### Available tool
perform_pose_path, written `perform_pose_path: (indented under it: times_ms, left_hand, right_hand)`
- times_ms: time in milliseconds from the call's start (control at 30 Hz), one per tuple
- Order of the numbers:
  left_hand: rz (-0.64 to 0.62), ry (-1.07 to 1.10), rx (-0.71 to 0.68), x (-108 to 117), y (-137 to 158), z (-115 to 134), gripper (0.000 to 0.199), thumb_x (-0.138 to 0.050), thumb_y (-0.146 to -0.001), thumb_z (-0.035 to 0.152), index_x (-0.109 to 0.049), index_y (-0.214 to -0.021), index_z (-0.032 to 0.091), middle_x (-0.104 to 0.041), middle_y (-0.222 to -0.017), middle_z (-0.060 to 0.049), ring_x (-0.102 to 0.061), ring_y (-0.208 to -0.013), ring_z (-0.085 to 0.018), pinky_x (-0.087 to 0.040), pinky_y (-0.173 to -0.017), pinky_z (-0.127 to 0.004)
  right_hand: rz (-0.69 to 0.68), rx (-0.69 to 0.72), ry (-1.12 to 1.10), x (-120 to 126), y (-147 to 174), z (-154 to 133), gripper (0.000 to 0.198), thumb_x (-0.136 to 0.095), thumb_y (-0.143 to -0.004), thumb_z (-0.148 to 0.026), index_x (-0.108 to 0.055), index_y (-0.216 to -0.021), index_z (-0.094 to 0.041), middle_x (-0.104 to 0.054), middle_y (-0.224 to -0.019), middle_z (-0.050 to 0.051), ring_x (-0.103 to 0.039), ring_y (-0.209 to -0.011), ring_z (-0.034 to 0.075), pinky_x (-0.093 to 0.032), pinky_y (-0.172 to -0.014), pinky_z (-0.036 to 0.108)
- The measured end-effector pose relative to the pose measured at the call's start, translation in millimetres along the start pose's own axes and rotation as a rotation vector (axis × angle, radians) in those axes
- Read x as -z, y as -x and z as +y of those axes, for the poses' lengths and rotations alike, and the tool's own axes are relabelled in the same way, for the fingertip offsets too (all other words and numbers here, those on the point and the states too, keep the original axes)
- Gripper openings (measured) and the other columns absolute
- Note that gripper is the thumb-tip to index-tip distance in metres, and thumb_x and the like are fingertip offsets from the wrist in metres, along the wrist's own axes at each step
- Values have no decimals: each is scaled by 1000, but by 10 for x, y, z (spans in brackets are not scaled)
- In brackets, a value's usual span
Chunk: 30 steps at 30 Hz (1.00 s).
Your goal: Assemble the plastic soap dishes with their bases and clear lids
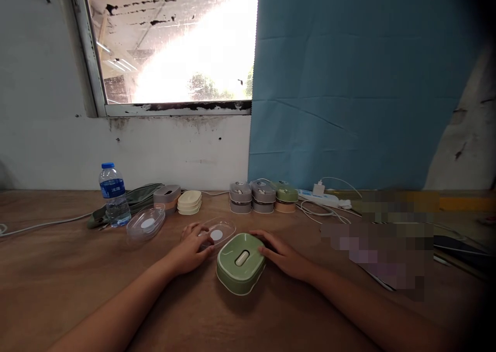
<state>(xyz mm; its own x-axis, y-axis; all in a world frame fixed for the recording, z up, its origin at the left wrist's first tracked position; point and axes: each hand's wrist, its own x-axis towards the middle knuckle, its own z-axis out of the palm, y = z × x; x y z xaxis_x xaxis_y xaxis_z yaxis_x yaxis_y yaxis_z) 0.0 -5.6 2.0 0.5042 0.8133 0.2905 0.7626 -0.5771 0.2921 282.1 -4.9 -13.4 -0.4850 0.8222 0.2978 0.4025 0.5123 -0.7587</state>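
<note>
A green lidded box [239,264] with a cream handle piece in an oval recess on top sits tilted in front of me. My right hand [281,254] grips its right side, thumb on the lid and fingers round the back edge. Just behind and left of the box lies a clear plastic cover [227,229] with a round white sticker. My left hand [195,248] closes over the left end of this cover with bent fingers; the fingertips are partly hidden. Farther left is a second clear plastic cover [145,225] with a similar sticker.
Along the wall stand a water bottle [114,199], a grey-and-orange box [166,198], stacked cream lids [189,203], two grey boxes [240,199] and a green-topped box [285,196]. A power strip [323,198] with cables lies to the right, beside a blurred-out area.
</note>
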Motion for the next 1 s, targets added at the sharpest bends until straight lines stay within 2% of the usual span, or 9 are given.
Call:
perform_pose_path:
  times_ms: [100,167,267,367,433,500,600,767,1000]
  left_hand:
    - [-75,-2,-147,28,-1,55,22,-42,-84,26,-62,-93,22,-58,-95,-6,-51,-93,-19,-39,-84,-31]
    - [-23,-31,-133,46,-25,57,24,-39,-85,21,-62,-90,19,-59,-89,-6,-54,-83,-17,-42,-74,-26]
    - [168,-164,-22,151,-80,-6,26,-38,-83,15,-64,-89,16,-59,-88,-9,-53,-84,-19,-41,-75,-28]
    - [345,-312,135,383,-91,-179,28,-41,-80,15,-65,-93,13,-59,-87,-11,-52,-84,-22,-41,-76,-31]
    - [430,-402,217,552,-41,-351,29,-42,-80,20,-65,-96,13,-59,-85,-10,-51,-83,-23,-41,-76,-33]
    - [459,-471,285,672,50,-539,32,-42,-79,25,-66,-98,14,-60,-81,-9,-51,-81,-24,-41,-75,-33]
    - [447,-526,399,721,196,-778,35,-41,-78,26,-66,-99,14,-62,-80,-9,-52,-80,-25,-41,-76,-34]
    - [289,-455,527,671,294,-941,37,-40,-75,29,-68,-97,19,-62,-79,-7,-56,-78,-22,-41,-69,-28]
    - [234,-367,497,702,352,-1084,38,-41,-73,36,-70,-92,21,-61,-74,-4,-57,-72,-19,-41,-65,-25]
  right_hand:
    - [-3,48,97,7,9,-40,36,-42,-86,-35,-44,-120,-22,-48,-123,8,-42,-115,24,-31,-99,42]
    - [-12,65,122,12,12,-54,36,-40,-87,-35,-43,-121,-21,-48,-123,8,-43,-114,23,-32,-98,41]
    - [-27,86,151,20,15,-56,36,-38,-88,-36,-43,-121,-22,-48,-122,8,-43,-113,23,-33,-97,41]
    - [-25,108,171,24,18,-51,36,-37,-89,-37,-45,-120,-22,-49,-120,8,-44,-111,24,-34,-96,41]
    - [-23,112,180,24,19,-49,35,-37,-89,-38,-45,-119,-22,-49,-119,8,-45,-111,23,-34,-96,40]
    - [-26,107,188,24,18,-50,34,-37,-89,-37,-46,-118,-22,-49,-119,8,-45,-110,23,-34,-96,40]
    - [-31,103,190,25,15,-56,34,-37,-89,-37,-46,-117,-21,-49,-118,8,-45,-110,23,-34,-95,39]
    - [-31,92,189,27,18,-63,35,-37,-89,-38,-46,-118,-21,-49,-119,8,-44,-111,23,-33,-96,40]
    - [-24,87,186,26,21,-31,35,-37,-88,-39,-46,-118,-22,-49,-119,7,-44,-111,23,-34,-96,39]
